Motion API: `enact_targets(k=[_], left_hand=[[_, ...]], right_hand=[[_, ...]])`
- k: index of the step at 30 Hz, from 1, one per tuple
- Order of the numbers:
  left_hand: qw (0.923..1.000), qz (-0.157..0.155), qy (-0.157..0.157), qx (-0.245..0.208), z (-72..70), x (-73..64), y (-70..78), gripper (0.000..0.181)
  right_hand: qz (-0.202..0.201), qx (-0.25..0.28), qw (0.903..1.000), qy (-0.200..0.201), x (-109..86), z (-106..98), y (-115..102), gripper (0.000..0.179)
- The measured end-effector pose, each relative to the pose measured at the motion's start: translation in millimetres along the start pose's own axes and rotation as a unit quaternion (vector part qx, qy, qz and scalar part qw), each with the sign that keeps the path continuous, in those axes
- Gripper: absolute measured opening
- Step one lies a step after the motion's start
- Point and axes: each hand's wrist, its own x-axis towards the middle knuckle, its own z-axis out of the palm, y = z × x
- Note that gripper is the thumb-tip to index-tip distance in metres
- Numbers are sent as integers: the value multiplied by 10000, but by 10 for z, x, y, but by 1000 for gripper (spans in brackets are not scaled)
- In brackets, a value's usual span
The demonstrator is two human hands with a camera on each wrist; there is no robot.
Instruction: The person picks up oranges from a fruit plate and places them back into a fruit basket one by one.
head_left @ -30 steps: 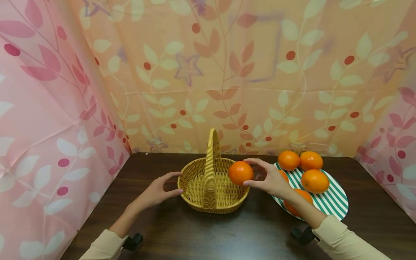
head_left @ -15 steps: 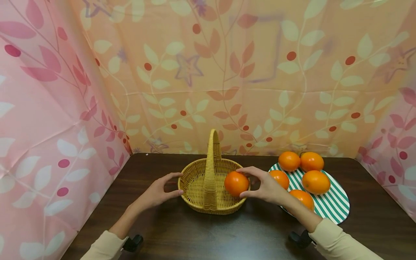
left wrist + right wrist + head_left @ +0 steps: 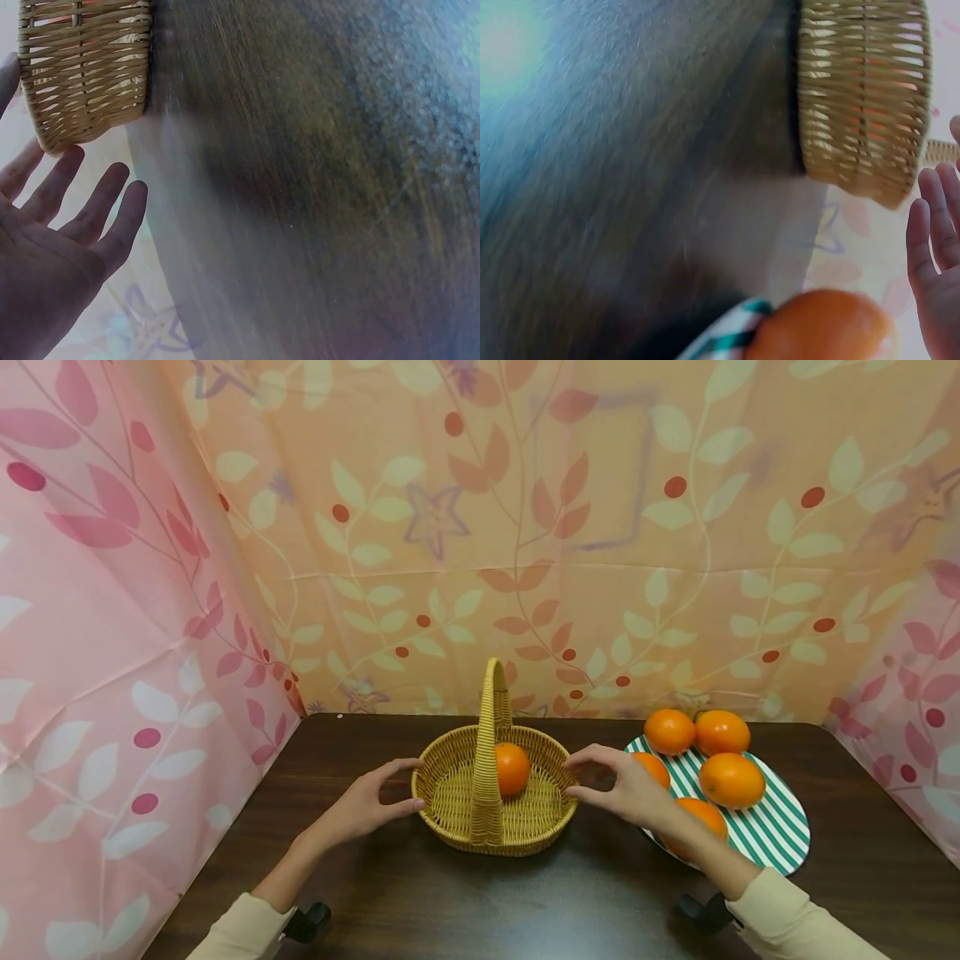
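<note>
In the head view a yellow wicker basket [image 3: 447,789] with a tall arched handle stands mid-table. An orange [image 3: 514,770] lies inside it, partly hidden behind the handle. My left hand [image 3: 369,799] touches the basket's left side with thumb and forefinger spread, the other fingers loosely extended in the left wrist view. At the basket's right rim is my right hand [image 3: 626,789], its thumb and fingers apart and holding nothing. Through the weave in the right wrist view, orange patches show inside the basket [image 3: 864,97].
A green-and-white striped plate [image 3: 776,835] to the right bears several oranges [image 3: 732,781], with my right forearm crossing over its near left side. Patterned curtains [image 3: 570,527] hang behind and beside the dark wooden table [image 3: 420,902].
My right hand lowered the orange into the basket and let go of it. The orange now sits further left, by the handle, and the hand has drawn slightly right. My left hand stayed put.
</note>
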Motion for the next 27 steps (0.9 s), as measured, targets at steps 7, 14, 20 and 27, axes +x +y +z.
enact_targets(k=[7,14,20,27], left_hand=[[10000,9,-5,-24,0,8,-12,64],[10000,-3,-3,-4,2,5,-21,62],[10000,-63,-12,40,1,5,-8,63],[10000,24,22,70,3,6,5,61]], right_hand=[[365,-169,9991,167,-108,-279,-34,24],[665,-275,9968,348,-243,-592,-67,26],[786,-566,9942,459,-362,-814,-74,24],[1129,-916,9884,435,-497,-1005,-112,19]])
